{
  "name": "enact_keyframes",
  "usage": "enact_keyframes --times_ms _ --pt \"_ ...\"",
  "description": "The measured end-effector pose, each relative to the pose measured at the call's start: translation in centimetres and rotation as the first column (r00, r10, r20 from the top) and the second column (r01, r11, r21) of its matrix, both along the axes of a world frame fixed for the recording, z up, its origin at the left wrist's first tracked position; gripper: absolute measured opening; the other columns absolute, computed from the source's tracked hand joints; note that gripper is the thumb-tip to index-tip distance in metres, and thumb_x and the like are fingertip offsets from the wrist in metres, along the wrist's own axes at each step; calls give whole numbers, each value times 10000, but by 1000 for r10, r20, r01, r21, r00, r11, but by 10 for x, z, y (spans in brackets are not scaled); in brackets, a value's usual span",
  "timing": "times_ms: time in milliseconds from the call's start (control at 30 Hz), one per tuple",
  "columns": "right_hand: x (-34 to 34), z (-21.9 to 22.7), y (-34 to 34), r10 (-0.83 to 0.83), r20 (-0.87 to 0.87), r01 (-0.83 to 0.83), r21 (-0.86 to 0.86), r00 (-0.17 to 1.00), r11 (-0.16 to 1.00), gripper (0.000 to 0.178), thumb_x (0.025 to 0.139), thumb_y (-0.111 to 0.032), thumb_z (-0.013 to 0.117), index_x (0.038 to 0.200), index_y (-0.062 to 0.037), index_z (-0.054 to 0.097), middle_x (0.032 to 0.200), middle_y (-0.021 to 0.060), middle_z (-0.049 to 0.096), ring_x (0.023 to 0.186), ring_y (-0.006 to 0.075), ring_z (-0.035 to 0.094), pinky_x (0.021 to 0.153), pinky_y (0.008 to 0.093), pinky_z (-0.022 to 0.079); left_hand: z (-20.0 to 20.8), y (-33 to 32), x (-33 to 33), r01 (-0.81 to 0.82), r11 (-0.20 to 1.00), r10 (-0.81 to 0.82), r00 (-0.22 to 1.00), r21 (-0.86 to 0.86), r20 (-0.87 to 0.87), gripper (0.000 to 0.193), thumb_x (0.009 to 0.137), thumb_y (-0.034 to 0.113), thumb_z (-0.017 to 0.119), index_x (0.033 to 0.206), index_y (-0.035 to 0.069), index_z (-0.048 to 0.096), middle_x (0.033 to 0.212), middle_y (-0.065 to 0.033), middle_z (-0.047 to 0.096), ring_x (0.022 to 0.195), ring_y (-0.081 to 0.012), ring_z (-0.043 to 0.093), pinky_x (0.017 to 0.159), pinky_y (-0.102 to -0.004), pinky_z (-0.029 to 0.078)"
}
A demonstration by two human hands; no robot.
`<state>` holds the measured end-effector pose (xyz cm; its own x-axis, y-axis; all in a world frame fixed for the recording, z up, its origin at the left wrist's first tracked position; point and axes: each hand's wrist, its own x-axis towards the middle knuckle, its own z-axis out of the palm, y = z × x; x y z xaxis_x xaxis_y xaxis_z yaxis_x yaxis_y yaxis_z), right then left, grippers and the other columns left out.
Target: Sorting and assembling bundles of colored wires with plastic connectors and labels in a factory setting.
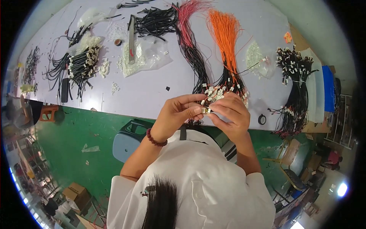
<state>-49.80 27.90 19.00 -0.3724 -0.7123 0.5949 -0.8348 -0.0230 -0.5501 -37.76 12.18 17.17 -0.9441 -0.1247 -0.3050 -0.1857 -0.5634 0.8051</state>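
Centrally, white connector (pixel 206 110) between both hands (pixel 172 116)

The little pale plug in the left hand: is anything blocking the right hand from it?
Nothing visible is: the right hand is right up close to the pale plug, which the left hand pinches. The white-tipped wires lie just beyond, not between.

no readable words, numbers or signs, a small red marking on the long grey strip (pixel 132 36), too small to make out, the strip's near end over a clear plastic bag (pixel 154 56)
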Motion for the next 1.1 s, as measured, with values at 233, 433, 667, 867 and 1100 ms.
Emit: enact_keyframes --times_ms 233,433,667,867,1100 --pt "10 12 -8 89 9 -90 39 996 995 251 589 -31 764 816 -51 660 817 57 629 713 227 588 714 381 475 7 -3 13 -33 996 37 998 80 -48 406 856 51 605 1228 -59 487 881 -95 664 759 -107 622 739 -237 519" --pt "15 9 -18 132 -12 -131 57 991 990 232 588 -38 769 793 -36 661 798 55 619 720 231 597 669 355 486 2 -8 19 -36 997 36 999 65 -7 394 846 47 618 1209 -60 507 859 -79 656 753 -106 619 728 -235 520" --pt "38 -36 -26 3 286 -79 254 958 964 286 753 -130 684 1018 -54 607 823 100 623 712 255 617 640 348 500 -12 -17 25 -79 972 89 995 -223 36 288 859 41 592 1133 -46 577 850 -53 646 757 -86 585 723 -237 505" --pt "73 -75 -18 -175 620 -114 398 765 911 491 837 -143 625 1282 -89 423 965 104 610 781 247 594 682 336 465 -59 -89 46 -169 944 212 969 -283 130 207 869 106 586 1030 -24 608 857 -34 627 770 -104 589 745 -240 491" --pt "52 -71 -12 -97 583 -105 303 807 947 320 834 -48 575 1151 -79 558 952 101 605 809 232 583 718 325 463 -90 -122 37 -39 966 116 950 -257 290 186 884 79 557 1052 1 579 879 -9 593 816 -105 585 772 -253 504"
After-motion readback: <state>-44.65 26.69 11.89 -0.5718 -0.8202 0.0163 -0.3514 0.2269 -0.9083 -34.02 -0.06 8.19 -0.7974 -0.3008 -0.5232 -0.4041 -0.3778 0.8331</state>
